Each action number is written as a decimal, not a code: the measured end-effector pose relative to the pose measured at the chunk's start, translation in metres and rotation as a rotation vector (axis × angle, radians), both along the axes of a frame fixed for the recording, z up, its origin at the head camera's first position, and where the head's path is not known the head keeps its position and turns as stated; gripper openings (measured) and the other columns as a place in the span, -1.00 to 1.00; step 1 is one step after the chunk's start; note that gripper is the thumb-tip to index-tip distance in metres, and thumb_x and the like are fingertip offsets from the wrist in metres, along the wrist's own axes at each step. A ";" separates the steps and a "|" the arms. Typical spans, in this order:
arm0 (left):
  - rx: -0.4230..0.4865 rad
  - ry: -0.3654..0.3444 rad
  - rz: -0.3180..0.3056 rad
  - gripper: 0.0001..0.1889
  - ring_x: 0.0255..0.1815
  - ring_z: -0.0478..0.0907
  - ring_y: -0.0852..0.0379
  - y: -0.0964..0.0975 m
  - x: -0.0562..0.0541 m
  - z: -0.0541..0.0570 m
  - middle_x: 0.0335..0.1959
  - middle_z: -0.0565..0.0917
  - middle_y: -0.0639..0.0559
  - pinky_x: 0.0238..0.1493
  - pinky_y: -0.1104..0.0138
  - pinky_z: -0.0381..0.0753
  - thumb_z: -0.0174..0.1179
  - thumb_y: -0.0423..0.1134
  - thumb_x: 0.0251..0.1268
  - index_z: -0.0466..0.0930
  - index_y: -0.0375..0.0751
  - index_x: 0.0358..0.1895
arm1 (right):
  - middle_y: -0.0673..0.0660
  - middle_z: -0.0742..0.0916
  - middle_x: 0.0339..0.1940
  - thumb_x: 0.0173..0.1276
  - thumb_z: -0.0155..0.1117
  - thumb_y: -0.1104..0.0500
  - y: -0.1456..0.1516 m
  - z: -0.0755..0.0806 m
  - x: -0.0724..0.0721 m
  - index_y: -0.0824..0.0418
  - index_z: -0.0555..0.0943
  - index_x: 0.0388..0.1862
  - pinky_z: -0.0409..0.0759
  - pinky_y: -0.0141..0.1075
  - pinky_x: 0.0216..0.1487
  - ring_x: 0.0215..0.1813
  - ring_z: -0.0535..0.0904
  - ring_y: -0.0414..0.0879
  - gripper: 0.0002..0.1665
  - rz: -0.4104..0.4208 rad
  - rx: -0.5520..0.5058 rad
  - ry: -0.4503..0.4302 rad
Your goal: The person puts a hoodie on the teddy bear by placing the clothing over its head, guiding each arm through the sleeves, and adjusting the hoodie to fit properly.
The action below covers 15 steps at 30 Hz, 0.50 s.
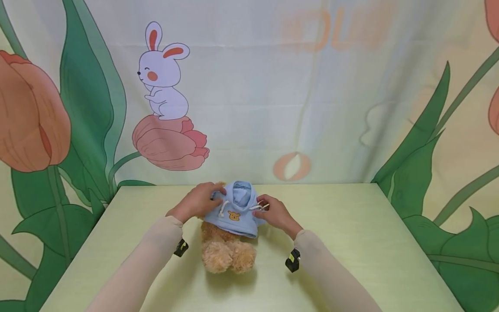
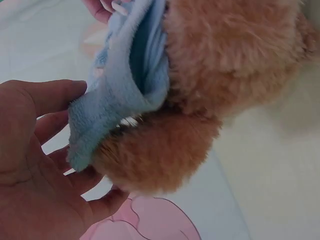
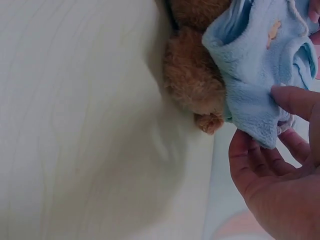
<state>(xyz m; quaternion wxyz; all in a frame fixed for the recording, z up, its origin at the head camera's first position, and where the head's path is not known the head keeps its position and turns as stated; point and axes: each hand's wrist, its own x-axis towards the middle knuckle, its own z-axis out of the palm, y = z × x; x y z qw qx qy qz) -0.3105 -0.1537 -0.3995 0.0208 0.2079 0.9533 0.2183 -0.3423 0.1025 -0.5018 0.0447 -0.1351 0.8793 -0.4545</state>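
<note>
A brown plush toy [image 1: 218, 255] sits on the table with its fluffy legs toward me. Over its upper body lies a small light blue hoodie [image 1: 243, 223] with a yellow-brown animal patch [image 1: 234, 215] and white drawstrings; the toy's face is hidden. My left hand [image 1: 198, 200] pinches the hoodie's sleeve [image 2: 82, 122] between thumb and fingers, beside a furry limb [image 2: 160, 150]. At the opposite side, my right hand [image 1: 276, 211] grips the other sleeve [image 3: 255, 120], with a drawstring [image 1: 258, 207] by its fingers. The hood [image 1: 242, 193] gapes at the top, its blue inside showing.
The pale green table [image 1: 343, 247] ends at the back against a printed curtain [image 1: 249, 95] with a rabbit and tulips. Black wrist cameras [image 1: 292, 261] hang under both sleeved forearms.
</note>
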 end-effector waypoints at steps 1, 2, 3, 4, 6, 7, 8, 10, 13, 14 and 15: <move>0.006 -0.003 0.009 -0.70 0.19 0.52 -0.11 -0.002 0.000 -0.001 0.28 0.55 -0.20 0.16 0.04 0.53 0.16 -0.26 0.39 0.61 -0.18 0.14 | 0.13 0.70 -0.04 0.27 0.41 0.09 -0.001 -0.002 0.000 0.13 0.57 0.09 0.60 -0.26 -0.14 -0.06 0.62 -0.04 -0.57 -0.004 0.002 0.003; 0.019 -0.014 0.024 -0.69 0.18 0.53 -0.10 -0.004 0.000 -0.003 0.26 0.56 -0.21 0.13 0.05 0.55 0.14 -0.26 0.40 0.59 -0.17 0.16 | 0.14 0.70 -0.05 0.29 0.39 0.09 -0.002 -0.004 -0.001 0.14 0.57 0.07 0.61 -0.26 -0.14 -0.06 0.63 -0.03 -0.60 -0.011 0.002 0.005; 0.034 -0.023 0.037 -0.68 0.16 0.54 -0.10 -0.006 0.000 -0.004 0.25 0.57 -0.22 0.10 0.06 0.57 0.14 -0.25 0.41 0.57 -0.18 0.18 | 0.14 0.71 -0.05 0.30 0.37 0.09 -0.003 -0.005 0.000 0.14 0.57 0.06 0.61 -0.24 -0.13 -0.04 0.62 -0.01 -0.62 -0.019 0.003 0.004; 0.050 -0.033 0.053 -0.66 0.14 0.55 -0.10 -0.008 0.000 -0.005 0.23 0.57 -0.23 0.06 0.07 0.59 0.14 -0.23 0.41 0.55 -0.18 0.20 | 0.15 0.71 -0.05 0.32 0.35 0.08 -0.004 -0.006 0.000 0.14 0.58 0.05 0.61 -0.23 -0.12 -0.02 0.62 0.00 -0.64 -0.027 0.010 0.009; 0.086 -0.053 0.086 -0.63 0.10 0.57 -0.10 -0.014 -0.002 -0.008 0.21 0.58 -0.25 0.01 0.09 0.62 0.14 -0.19 0.42 0.52 -0.20 0.22 | 0.17 0.70 -0.02 0.35 0.32 0.06 -0.007 -0.007 0.001 0.14 0.58 0.06 0.61 -0.20 -0.09 0.02 0.61 0.03 -0.66 -0.043 0.026 0.008; 0.098 -0.066 0.106 -0.61 0.10 0.59 -0.11 -0.016 -0.002 -0.009 0.17 0.60 -0.25 0.00 0.08 0.64 0.14 -0.15 0.42 0.51 -0.21 0.23 | 0.19 0.70 -0.01 0.37 0.30 0.05 -0.008 -0.008 0.002 0.15 0.58 0.06 0.61 -0.19 -0.09 0.04 0.61 0.04 -0.65 -0.047 0.033 0.007; 0.102 -0.078 0.123 -0.60 0.09 0.59 -0.13 -0.019 -0.002 -0.010 0.14 0.60 -0.26 0.00 0.07 0.64 0.14 -0.11 0.42 0.51 -0.21 0.21 | 0.20 0.69 0.01 0.38 0.29 0.04 -0.009 -0.008 0.003 0.15 0.58 0.07 0.61 -0.18 -0.08 0.05 0.60 0.05 -0.65 -0.050 0.041 0.005; 0.110 -0.117 0.139 -0.55 0.03 0.60 -0.09 -0.025 -0.002 -0.010 0.14 0.60 -0.25 -0.07 0.11 0.65 0.16 0.00 0.39 0.52 -0.19 0.21 | 0.22 0.69 0.03 0.39 0.27 0.01 -0.011 -0.008 0.004 0.16 0.58 0.08 0.61 -0.17 -0.09 0.04 0.60 0.07 -0.63 -0.049 0.055 0.000; 0.121 -0.208 0.155 -0.46 -0.08 0.61 -0.02 -0.031 0.000 -0.009 0.18 0.58 -0.23 -0.20 0.16 0.66 0.18 0.13 0.33 0.52 -0.15 0.22 | 0.24 0.68 0.05 0.40 0.26 -0.02 -0.013 -0.011 0.005 0.18 0.58 0.08 0.61 -0.16 -0.09 0.02 0.60 0.07 -0.61 -0.044 0.073 -0.006; 0.127 -0.233 0.157 -0.44 -0.12 0.61 0.00 -0.033 0.000 -0.010 0.19 0.57 -0.23 -0.26 0.18 0.66 0.19 0.15 0.32 0.52 -0.14 0.23 | 0.24 0.68 0.06 0.39 0.26 -0.03 -0.013 -0.011 0.006 0.18 0.58 0.09 0.60 -0.14 -0.06 0.04 0.61 0.08 -0.60 -0.045 0.076 -0.008; 0.136 -0.257 0.157 -0.43 -0.16 0.62 0.02 -0.035 0.001 -0.010 0.20 0.56 -0.24 -0.31 0.19 0.66 0.19 0.15 0.31 0.50 -0.15 0.25 | 0.25 0.68 0.07 0.39 0.26 -0.03 -0.014 -0.012 0.006 0.18 0.58 0.09 0.60 -0.12 -0.03 0.06 0.61 0.09 -0.58 -0.046 0.078 -0.008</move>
